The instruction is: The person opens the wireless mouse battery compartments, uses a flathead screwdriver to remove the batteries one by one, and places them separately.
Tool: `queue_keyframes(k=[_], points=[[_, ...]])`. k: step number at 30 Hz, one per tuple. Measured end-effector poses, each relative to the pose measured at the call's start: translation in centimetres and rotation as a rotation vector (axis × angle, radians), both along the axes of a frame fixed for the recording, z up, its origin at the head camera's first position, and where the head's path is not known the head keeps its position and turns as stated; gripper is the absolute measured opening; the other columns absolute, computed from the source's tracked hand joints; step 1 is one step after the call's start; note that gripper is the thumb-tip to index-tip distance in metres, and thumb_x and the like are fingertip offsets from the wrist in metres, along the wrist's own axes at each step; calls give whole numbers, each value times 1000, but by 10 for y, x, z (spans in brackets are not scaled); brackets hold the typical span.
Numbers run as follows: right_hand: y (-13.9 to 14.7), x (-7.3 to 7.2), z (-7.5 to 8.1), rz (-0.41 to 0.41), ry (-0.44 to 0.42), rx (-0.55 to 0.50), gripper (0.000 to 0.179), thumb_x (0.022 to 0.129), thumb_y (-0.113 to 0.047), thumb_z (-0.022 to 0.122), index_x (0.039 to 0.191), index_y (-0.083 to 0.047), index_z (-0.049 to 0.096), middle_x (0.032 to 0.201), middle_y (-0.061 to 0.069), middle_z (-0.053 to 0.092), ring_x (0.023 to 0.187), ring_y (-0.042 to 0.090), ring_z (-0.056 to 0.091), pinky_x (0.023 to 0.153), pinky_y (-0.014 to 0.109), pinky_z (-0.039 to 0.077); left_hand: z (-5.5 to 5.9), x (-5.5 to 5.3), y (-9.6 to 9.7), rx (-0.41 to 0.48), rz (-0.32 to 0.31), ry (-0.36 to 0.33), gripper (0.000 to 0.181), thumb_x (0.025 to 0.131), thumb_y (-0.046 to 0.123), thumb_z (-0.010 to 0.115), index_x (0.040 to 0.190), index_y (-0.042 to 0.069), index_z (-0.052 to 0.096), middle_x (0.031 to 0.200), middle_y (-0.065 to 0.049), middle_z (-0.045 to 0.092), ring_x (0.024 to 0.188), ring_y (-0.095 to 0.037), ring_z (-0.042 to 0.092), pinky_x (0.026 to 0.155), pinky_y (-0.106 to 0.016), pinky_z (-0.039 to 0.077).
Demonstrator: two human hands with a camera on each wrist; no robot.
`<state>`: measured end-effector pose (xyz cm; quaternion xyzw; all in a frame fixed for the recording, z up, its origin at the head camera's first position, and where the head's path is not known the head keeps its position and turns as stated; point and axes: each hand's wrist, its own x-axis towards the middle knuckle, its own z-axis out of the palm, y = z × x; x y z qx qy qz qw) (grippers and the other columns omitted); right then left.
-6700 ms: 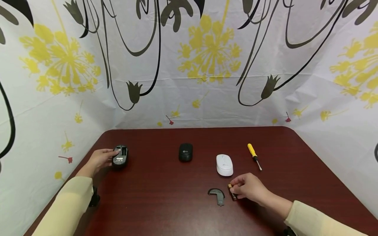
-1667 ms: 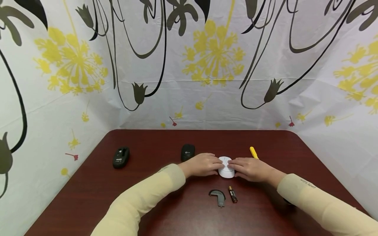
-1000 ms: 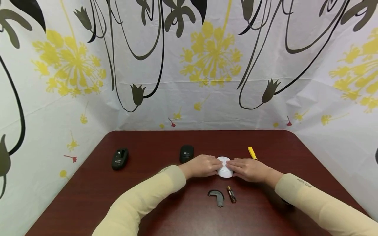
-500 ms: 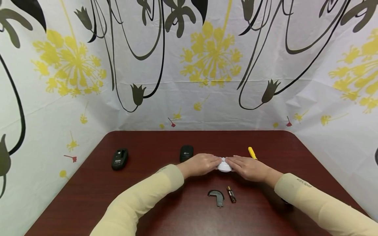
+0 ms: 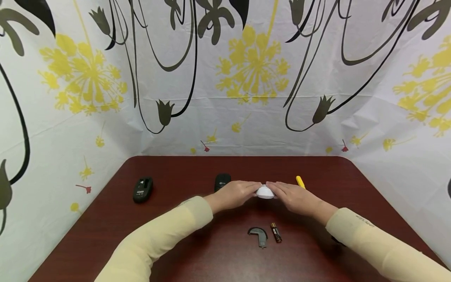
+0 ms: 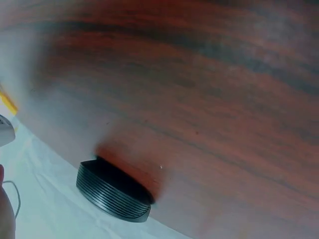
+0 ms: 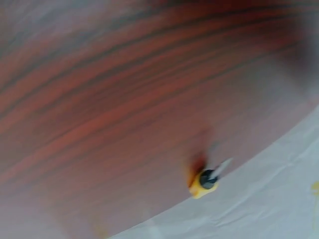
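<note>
Both hands hold a white computer mouse (image 5: 265,192) between their fingers, its front end facing me and its top tilted away. My left hand (image 5: 237,194) grips its left side and my right hand (image 5: 294,197) its right side, thumbs hidden below. In the left wrist view, part of the white mouse (image 6: 6,131) and a bit of hand (image 6: 7,214) show at the left edge. Nearer to me on the table lie a grey battery cover (image 5: 261,235) and a small cylindrical battery (image 5: 276,232), side by side.
A black mouse (image 5: 222,180) stands behind my left hand; its ribbed side (image 6: 114,194) shows in the left wrist view. Another black mouse (image 5: 143,190) lies underside up at the left, its battery slot uncovered. A yellow-handled screwdriver (image 5: 300,181) lies behind my right hand.
My left hand has left the upturned black mouse, and my right hand has let go of the battery. Both now hold the white mouse, which has tipped and moved up and slightly left.
</note>
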<state>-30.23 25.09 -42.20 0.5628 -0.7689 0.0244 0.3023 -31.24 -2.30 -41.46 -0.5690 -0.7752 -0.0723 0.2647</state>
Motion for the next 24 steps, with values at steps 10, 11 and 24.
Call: queue_keyframes(k=[10,11,24], points=[[-21,20,14,-77,-211,-76,47,93,-2,63,135,4,43,117,16,64,96,24,67,80,39,57,3,18,-13,189,1,-339,37,99,12,57,133,-1,54,129,-11,60,119,-17,56,100,-22,43],[-24,22,16,-77,-230,-84,54,87,3,68,134,4,43,116,15,65,94,24,67,79,39,57,2,20,-15,205,7,-359,37,99,12,57,134,-1,54,129,-11,60,119,-17,56,100,-23,43],[-59,35,32,-42,-589,-178,38,100,-5,52,137,-7,46,124,1,60,103,9,60,85,32,54,2,44,-36,426,88,-642,32,102,12,52,133,5,56,124,-6,61,110,-15,57,91,-31,51]])
